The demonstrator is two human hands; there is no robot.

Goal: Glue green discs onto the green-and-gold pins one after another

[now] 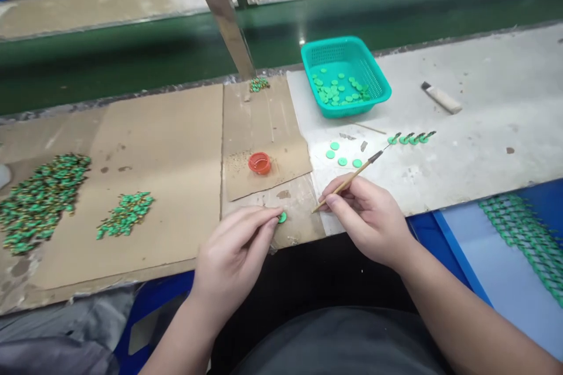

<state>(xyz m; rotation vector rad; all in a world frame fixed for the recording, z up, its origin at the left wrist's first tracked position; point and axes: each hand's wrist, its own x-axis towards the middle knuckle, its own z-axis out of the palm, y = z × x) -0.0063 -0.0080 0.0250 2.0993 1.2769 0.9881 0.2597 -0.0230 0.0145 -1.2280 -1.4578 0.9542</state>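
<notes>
My left hand is closed in a pinch on a small part with a green disc at its end, close to the table's front edge. My right hand grips a thin wooden stick with a dark section and a fine tip pointing up and right. A red cup with liquid stands on cardboard beyond my left hand. Several loose green discs lie beyond my right hand. To their right, several discs with dark pieces on them form a row near the stick's tip.
A teal basket holds green discs. Piles of green and brown parts lie at the left. A flat brush lies at the right. A metal post rises behind the table. Rows of green pieces sit at the lower right.
</notes>
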